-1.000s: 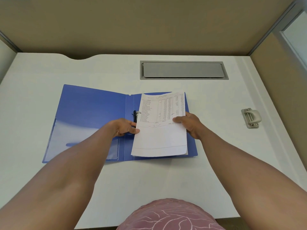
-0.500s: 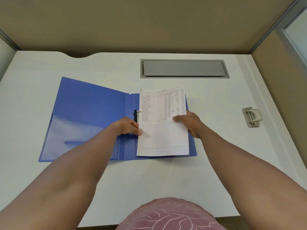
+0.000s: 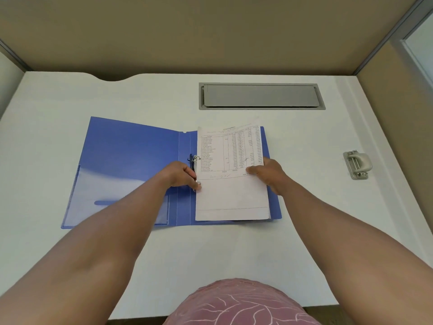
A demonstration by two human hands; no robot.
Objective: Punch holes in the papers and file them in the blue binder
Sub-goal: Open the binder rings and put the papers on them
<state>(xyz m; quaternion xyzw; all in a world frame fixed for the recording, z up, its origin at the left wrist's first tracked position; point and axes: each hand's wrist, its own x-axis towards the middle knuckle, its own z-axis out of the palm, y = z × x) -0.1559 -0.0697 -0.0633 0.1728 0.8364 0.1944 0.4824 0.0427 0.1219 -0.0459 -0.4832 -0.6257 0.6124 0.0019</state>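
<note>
The blue binder [image 3: 131,156] lies open on the white desk. A stack of white papers [image 3: 230,198] with a printed table rests on its right half, its left edge at the metal rings [image 3: 196,158]. My left hand [image 3: 181,175] pinches the papers' left edge by the lower ring. My right hand [image 3: 267,174] grips the right edge, thumb on top of the sheet. A grey hole punch [image 3: 357,164] sits apart at the right of the desk.
A grey cable hatch [image 3: 261,96] is set into the desk behind the binder. Beige partition walls enclose the desk at the back and right. A clear pocket [image 3: 117,195] covers the binder's left inner cover.
The papers have shifted and straightened, from tilted over the rings to squared with the binder's right half. Both hands moved with them.
</note>
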